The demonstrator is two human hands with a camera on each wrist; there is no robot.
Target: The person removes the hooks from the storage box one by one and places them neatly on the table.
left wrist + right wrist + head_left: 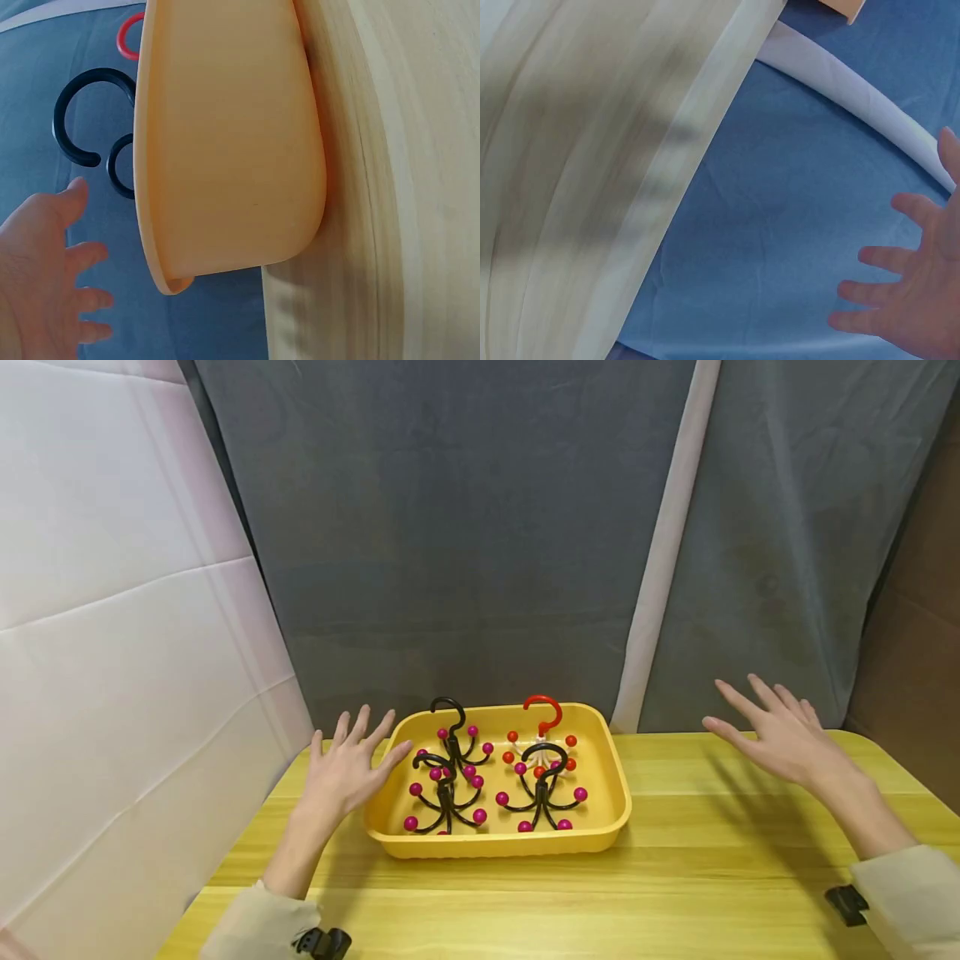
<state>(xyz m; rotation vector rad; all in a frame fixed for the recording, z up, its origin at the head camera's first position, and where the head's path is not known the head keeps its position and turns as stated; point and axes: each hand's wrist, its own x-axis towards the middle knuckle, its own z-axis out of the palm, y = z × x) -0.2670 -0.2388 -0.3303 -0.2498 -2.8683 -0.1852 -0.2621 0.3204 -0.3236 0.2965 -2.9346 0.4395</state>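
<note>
A shallow yellow plastic tray sits on the table and holds four-way-spread hanger hooks. Three are black, the back-left hook, front-left hook and front-right hook, with magenta balls on their curved arms. Behind the last stands a hook with a red top, white arms and orange-red balls. My left hand hovers by the tray's left rim, fingers spread, holding nothing. In the left wrist view its thumb is near a black hook. Off to the tray's right, my right hand is raised with spread fingers, also holding nothing.
The light wood table has rounded back corners. A grey curtain with a pale strip hangs behind it. White fabric stands at the left, a brown panel at the right.
</note>
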